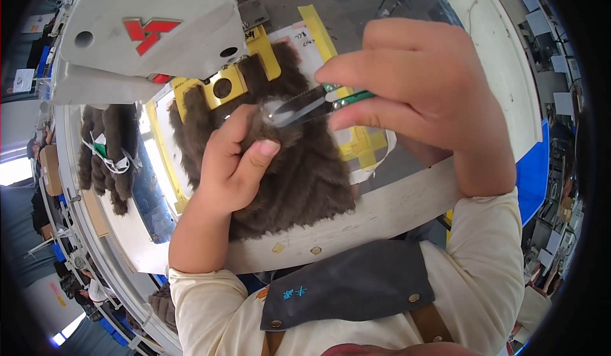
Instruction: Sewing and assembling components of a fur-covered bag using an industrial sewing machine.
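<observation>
A piece of brown plush fur fabric (pixel 299 190) lies on the machine table, its near edge hanging toward me. My left hand (pixel 232 162) pinches a gathered bit of this fabric between thumb and fingers. In my right hand (pixel 414 88) is a pair of green-handled thread snips (pixel 305 108), held from the right with the blades pointing left. The blade tips meet a small pale, shiny spot (pixel 273 111) on the raised fur; what it is, I cannot make out. Whether the blades touch it is unclear. A yellow metal clamp plate (pixel 237 82) sits over the fur just beyond my left hand.
A large light-grey sewing machine head (pixel 146 31) stands over the far left. Yellow tape (pixel 318 34) marks the table surface. To the left hangs a tied bundle of brown fur pieces (pixel 111 149). A blue bin (pixel 533 174) is at the right.
</observation>
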Tool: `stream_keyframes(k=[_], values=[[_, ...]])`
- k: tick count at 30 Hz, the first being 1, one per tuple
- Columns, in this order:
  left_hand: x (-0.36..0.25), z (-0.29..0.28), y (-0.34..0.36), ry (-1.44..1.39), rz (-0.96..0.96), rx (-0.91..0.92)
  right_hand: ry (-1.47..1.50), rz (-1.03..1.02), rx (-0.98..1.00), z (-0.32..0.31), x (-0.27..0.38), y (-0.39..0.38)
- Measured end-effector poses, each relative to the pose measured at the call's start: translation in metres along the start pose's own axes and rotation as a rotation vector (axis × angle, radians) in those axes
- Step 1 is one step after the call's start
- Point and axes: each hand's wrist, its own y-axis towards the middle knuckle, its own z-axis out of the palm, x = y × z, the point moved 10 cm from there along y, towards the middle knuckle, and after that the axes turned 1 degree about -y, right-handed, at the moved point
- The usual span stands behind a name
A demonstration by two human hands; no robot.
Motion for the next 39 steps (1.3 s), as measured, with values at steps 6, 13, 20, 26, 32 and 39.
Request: stream_keyframes(k=[6,13,20,26,32,39], values=[[-0.003,0.002,0.0,0.03,0.014,0.029,-0.065,-0.122,0.013,0.003,0.011,-0.001],[-0.011,0.01,0.001,0.088,0.04,0.099,-0.11,-0.136,0.133,0.024,0.017,-0.005],[-0.012,0.017,-0.004,0.219,0.016,0.189,-0.212,-0.187,0.153,0.029,0.033,-0.009],[-0.021,0.008,-0.003,0.166,0.166,0.045,-0.252,-0.159,-0.032,-0.014,0.032,-0.006],[-0.024,0.011,-0.004,0.185,0.234,0.087,-0.222,-0.214,0.023,0.0,0.036,-0.008],[-0.025,0.016,-0.006,0.206,0.243,0.126,-0.195,-0.214,0.135,0.024,0.042,-0.01]])
